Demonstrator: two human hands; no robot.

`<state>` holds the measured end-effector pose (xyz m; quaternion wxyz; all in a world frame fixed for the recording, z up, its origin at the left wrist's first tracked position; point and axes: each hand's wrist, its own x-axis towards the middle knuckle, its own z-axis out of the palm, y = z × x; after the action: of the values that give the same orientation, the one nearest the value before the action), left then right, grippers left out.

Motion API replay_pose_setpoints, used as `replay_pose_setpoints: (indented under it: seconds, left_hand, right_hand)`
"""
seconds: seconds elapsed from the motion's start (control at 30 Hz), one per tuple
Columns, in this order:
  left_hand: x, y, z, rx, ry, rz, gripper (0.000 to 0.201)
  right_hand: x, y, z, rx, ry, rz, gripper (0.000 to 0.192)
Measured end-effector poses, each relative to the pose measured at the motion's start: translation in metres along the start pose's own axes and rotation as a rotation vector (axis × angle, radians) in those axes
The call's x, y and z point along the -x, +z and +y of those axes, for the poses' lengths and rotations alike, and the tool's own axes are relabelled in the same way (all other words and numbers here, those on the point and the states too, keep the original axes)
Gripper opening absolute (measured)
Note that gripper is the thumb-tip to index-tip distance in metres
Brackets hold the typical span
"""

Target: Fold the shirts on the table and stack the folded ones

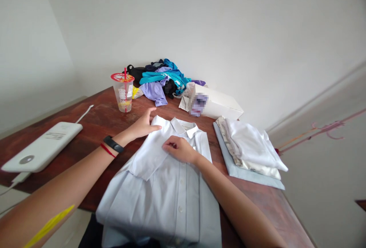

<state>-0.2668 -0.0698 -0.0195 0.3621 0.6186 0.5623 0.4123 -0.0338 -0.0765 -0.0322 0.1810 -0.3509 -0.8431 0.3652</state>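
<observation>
A white button-up shirt lies front side up, its collar pointing away from me and its lower part hanging toward me over the table's near edge. On the left, a sleeve is folded over the shirt front. My left hand is at the shirt's left shoulder, thumb and fingers spread apart. Below the collar, my right hand rests on the shirt front with curled fingers; whether fabric is pinched in them is hidden.
A folded clothes stack lies right. Behind are a white box, a heap of clothes and a plastic cup with a red straw. A white power bank with cables lies left on the wooden table.
</observation>
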Motion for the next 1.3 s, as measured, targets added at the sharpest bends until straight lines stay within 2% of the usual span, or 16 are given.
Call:
replay_pose_setpoints:
  seconds: [0.07, 0.17, 0.23, 0.33, 0.5, 0.63, 0.73, 0.83, 0.97, 1.07, 1.17, 1.23, 1.3]
  left_hand:
    - [0.007, 0.013, 0.007, 0.038, 0.072, -0.024, 0.101]
    - [0.018, 0.03, 0.013, 0.128, 0.161, -0.16, 0.107]
    - [0.025, 0.038, 0.015, 0.148, 0.195, -0.25, 0.108]
    - [0.032, 0.046, 0.016, 0.101, 0.203, -0.302, 0.104]
    - [0.033, 0.048, 0.021, 0.045, 0.208, -0.265, 0.09]
    - [0.029, 0.04, 0.023, -0.201, 0.192, -0.113, 0.068]
    - [0.039, 0.03, 0.027, -0.456, 0.113, -0.056, 0.08]
    - [0.073, 0.018, 0.031, -0.608, 0.032, -0.088, 0.095]
    - [0.143, 0.008, 0.022, -0.61, -0.014, -0.122, 0.088]
    - [0.196, 0.007, 0.004, -0.604, -0.024, -0.008, 0.074]
    - [0.238, 0.01, -0.007, -0.626, -0.05, 0.169, 0.068]
    - [0.257, 0.014, -0.005, -0.618, -0.024, 0.222, 0.065]
    - [0.271, 0.021, 0.002, -0.614, 0.042, 0.225, 0.057]
  right_hand:
    - [-0.003, -0.001, 0.007, -0.165, 0.056, -0.006, 0.021]
    - [-0.009, 0.0, 0.017, -0.477, 0.16, 0.056, 0.04]
    - [-0.012, 0.001, 0.022, -0.643, 0.219, 0.158, 0.044]
    - [-0.014, 0.004, 0.026, -0.725, 0.224, 0.252, 0.043]
    - [-0.016, 0.006, 0.029, -0.711, 0.23, 0.314, 0.038]
    - [-0.017, 0.005, 0.029, -0.723, 0.285, 0.325, 0.021]
    - [-0.017, 0.005, 0.028, -0.697, 0.307, 0.344, 0.015]
    - [-0.018, 0.006, 0.027, -0.693, 0.3, 0.342, 0.013]
    - [-0.022, 0.008, 0.029, -0.708, 0.337, 0.347, 0.013]
    - [-0.024, 0.009, 0.03, -0.701, 0.347, 0.361, 0.014]
    - [-0.023, 0.009, 0.03, -0.734, 0.331, 0.385, 0.021]
    - [-0.022, 0.008, 0.029, -0.764, 0.32, 0.398, 0.024]
    - [-0.02, 0.006, 0.027, -0.791, 0.308, 0.408, 0.024]
